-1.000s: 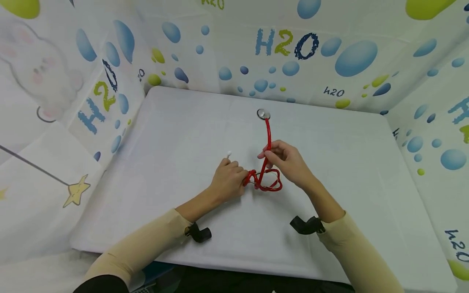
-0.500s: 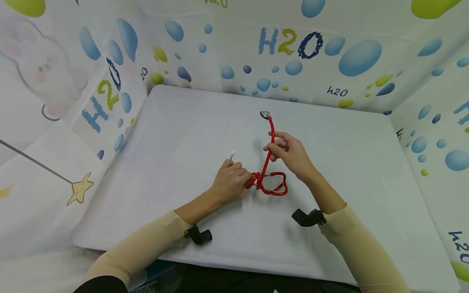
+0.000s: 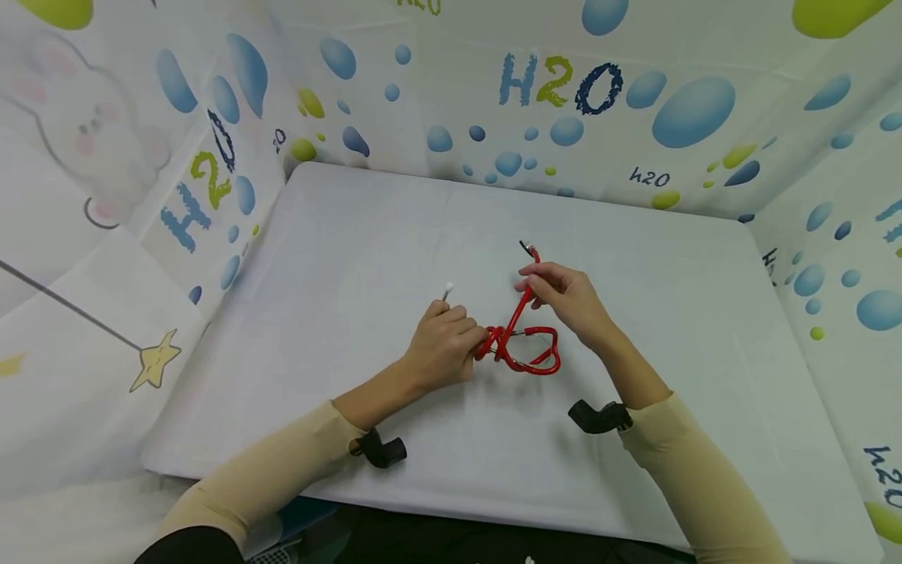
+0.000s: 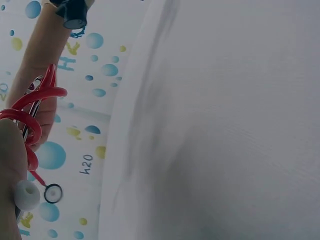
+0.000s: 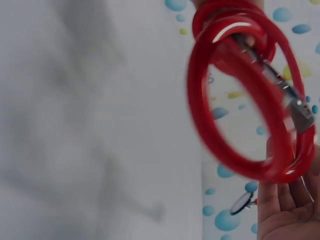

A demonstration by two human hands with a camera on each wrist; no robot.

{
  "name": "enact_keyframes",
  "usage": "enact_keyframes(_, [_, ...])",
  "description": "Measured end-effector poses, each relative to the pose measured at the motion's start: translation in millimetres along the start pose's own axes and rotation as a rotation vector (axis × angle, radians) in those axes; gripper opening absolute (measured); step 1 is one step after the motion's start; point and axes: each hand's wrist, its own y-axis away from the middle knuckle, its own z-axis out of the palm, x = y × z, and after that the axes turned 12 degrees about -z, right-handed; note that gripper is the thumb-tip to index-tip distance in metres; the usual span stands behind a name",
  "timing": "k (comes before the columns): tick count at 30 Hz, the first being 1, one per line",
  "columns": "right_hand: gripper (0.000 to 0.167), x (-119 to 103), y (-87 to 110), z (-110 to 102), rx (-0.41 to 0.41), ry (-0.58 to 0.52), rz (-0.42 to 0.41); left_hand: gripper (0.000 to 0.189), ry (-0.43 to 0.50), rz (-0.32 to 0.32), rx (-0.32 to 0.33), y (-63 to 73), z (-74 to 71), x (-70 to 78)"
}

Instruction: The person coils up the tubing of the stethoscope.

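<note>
A red stethoscope [image 3: 552, 345] is held above the white table between both hands, its tubing wound in coils around the metal ear tubes. My left hand [image 3: 444, 345] grips the wound end, and a white ear tip [image 3: 449, 287] pokes out above its thumb. My right hand [image 3: 571, 301] pinches the single tube between thumb and fingers, a short way below the chest piece [image 3: 528, 247]. Red loops [image 5: 197, 100] fill the right wrist view, with a metal ear tube [image 5: 272, 72] passing through them. In the left wrist view the chest piece [image 4: 53, 193] hangs past the ear tip [image 4: 27, 195].
The white-covered table [image 3: 366, 235] spreads out beneath both hands. A white curtain [image 3: 451, 102] printed with blue drops stands along its back and sides. Black camera mounts [image 3: 599, 417] sit on both wrists.
My right hand first slid up the tube, then moved slightly right. The chest piece has come nearer and now shows edge-on. My left hand keeps its grip on the wound end.
</note>
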Motion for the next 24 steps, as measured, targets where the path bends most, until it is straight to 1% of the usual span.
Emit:
enact_keyframes(3, [0.033,2,1.2,-1,0.005,-0.012,-0.019,0.009,0.008,-0.001,0.023,-5.0,-6.2,-0.2])
enact_keyframes(9, [0.035,3,4.5,-2,-0.010,-0.057,-0.060,0.010,0.014,-0.011,0.063,-15.9,-19.0,0.5])
enact_keyframes(12, [0.034,1,6.6,-2,-0.014,-0.107,-0.076,0.010,0.019,-0.019,0.071,-20.4,-24.9,1.9])
enact_keyframes(15, [0.034,-3,8.1,0,-0.032,-0.119,-0.098,0.009,0.033,-0.028,0.079,-23.5,-29.3,4.3])
enact_keyframes(20, [0.032,-13,9.6,5,-0.054,-0.050,-0.134,0.009,0.069,-0.048,0.112,-28.5,-36.6,8.5])
enact_keyframes(24, [0.034,-18,11.2,6,-0.032,0.006,-0.148,0.009,0.087,-0.063,0.143,-32.8,-43.3,10.5])
